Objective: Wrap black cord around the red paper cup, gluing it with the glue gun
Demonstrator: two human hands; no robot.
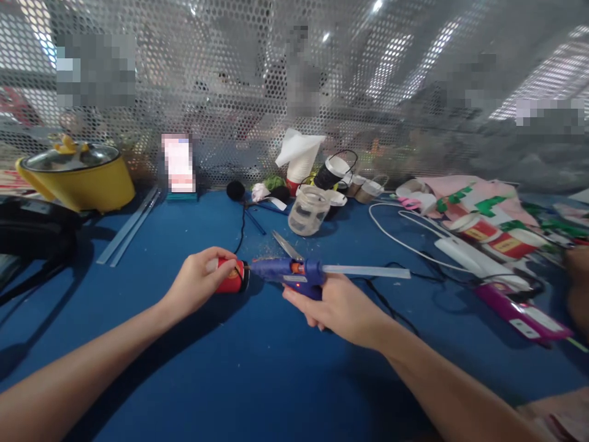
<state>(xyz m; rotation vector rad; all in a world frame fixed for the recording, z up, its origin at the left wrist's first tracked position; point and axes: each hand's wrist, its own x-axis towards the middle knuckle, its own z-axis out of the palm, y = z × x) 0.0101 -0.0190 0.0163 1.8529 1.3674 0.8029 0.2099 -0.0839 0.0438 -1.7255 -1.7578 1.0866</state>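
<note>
My left hand (199, 277) is closed around a small red paper cup (229, 280) that lies on its side, its dark-banded end facing right. Black yarn (243, 227) runs from that cup back to a black ball of yarn (235, 191). In my right hand (343, 306) is a blue glue gun (280, 270), its nozzle pointing left at the cup's dark end; whether it touches cannot be made out. A clear glue stick (368, 271) juts from the gun's back. Scissors (288, 245) lie just behind the gun.
A clear plastic jar (308, 212) and several cups stand behind the gun. Glue sticks (129, 227), a phone (179, 162) and a yellow pot (78, 181) are at left. A white power strip (481, 264), cables and a purple box (522, 312) lie right. Another person's hand (578, 288) shows at the right edge.
</note>
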